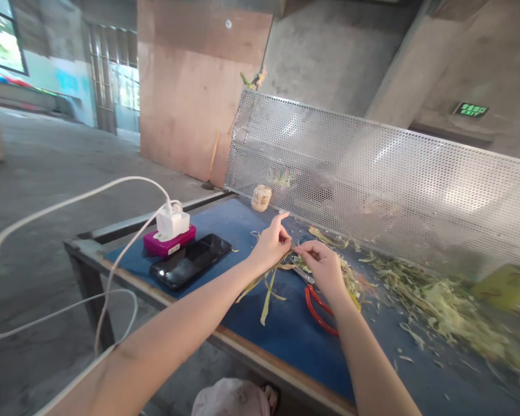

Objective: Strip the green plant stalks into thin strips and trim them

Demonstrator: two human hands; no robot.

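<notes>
Over the blue tabletop, my left hand [272, 244] pinches a bunch of yellow-green dried plant strips [266, 294], whose loose ends hang below it. My right hand [323, 263] meets it fingertip to fingertip, its thumb and forefinger closed on the same strips. What exactly lies between the fingertips is too small to make out. Beneath my right hand and wrist lies a pair of scissors with red handles [316, 312], its metal blades pointing toward my fingers and partly covered.
A black phone [191, 261] lies left of my forearm, beside a magenta power block [170, 240] with a white charger [172, 222] and looping cable. A pale roll-like object [261, 198] stands at the back. Plant scraps [450, 312] spread rightward along a perforated metal screen [372, 173].
</notes>
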